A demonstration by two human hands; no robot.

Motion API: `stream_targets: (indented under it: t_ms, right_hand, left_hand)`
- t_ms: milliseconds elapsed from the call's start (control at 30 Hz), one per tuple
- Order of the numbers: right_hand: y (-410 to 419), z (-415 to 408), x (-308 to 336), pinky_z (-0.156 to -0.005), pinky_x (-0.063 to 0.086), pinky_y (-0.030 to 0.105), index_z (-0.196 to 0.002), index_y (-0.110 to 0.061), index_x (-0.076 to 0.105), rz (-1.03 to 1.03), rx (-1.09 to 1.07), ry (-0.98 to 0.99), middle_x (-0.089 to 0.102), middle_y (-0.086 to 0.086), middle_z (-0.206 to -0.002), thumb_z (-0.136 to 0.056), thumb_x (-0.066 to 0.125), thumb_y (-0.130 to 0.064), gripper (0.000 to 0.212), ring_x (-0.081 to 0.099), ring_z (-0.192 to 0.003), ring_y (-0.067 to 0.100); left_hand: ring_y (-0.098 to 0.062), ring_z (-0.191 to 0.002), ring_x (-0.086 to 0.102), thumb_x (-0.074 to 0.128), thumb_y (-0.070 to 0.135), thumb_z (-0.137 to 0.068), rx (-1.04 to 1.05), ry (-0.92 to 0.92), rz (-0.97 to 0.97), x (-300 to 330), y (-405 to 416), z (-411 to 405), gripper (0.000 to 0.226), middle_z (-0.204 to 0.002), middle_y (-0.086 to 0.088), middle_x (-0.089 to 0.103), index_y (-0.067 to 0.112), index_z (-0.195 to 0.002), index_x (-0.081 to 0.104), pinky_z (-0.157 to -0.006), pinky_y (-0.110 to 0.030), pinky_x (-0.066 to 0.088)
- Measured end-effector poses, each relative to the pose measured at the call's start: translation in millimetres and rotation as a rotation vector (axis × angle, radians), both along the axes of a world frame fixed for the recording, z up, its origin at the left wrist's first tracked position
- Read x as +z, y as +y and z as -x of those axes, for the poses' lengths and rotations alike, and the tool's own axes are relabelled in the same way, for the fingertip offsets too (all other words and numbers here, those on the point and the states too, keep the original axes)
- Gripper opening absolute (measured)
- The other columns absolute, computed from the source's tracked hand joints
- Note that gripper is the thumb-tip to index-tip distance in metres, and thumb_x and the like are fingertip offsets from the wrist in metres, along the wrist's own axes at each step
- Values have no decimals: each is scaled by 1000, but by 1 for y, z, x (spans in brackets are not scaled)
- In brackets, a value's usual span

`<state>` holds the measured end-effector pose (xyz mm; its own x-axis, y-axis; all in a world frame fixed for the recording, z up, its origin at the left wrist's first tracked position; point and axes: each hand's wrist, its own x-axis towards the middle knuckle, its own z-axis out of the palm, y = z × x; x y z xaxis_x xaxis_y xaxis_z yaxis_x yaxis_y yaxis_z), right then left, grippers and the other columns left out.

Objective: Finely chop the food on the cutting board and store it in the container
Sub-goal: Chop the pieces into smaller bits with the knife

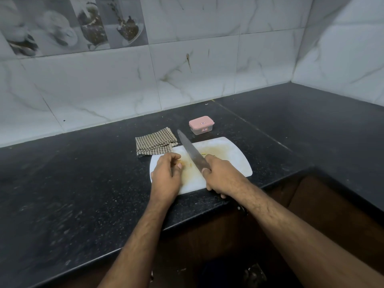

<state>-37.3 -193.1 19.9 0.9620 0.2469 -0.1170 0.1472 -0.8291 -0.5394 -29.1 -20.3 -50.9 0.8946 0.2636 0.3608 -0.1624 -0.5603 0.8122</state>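
A white cutting board (234,161) with yellowish stains lies at the counter's front edge. My right hand (221,173) grips the handle of a long knife (192,151); its blade points away to the upper left over the board. My left hand (167,173) rests on the board's left part with fingers curled, pinching a small yellowish piece of food (182,163) beside the blade. A few small yellow bits lie near the blade. A small clear container (201,125) with a pink lid on it stands just behind the board.
A folded brown checked cloth (154,143) lies at the board's back left corner. The black speckled counter (83,183) runs left and wraps round a corner on the right. Tiled walls rise behind. Dark cabinet fronts drop below the counter edge.
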Motion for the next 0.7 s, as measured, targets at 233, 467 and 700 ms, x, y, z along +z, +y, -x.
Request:
stream_targets:
  t_ms: [233,467,700]
  right_hand:
    - [15,-1,7,-73,41,35,-124,-22,55,298,64,-92,53,3,-104,-99,45,-16,28,52,-94,22]
    - [-3,-2,11,-68,42,35,-119,-15,56,407,-18,-177,45,-1,-83,-95,40,-8,30,51,-84,22]
    - [-8,6,6,-65,42,33,-125,-21,57,332,-37,-194,46,-3,-82,-98,43,-15,30,54,-80,21]
  left_hand:
    - [-12,-103,59,58,12,-102,19,-37,-47,3,-1,1,17,-116,5,58,20,-117,61,-96,-37,53]
    - [-5,-103,56,61,8,-100,1,-50,-94,5,-1,2,21,-117,5,53,16,-119,66,-98,-24,48]
    - [-8,-103,62,67,8,-96,-16,-21,-88,4,-1,1,20,-114,7,61,19,-113,72,-99,-33,55]
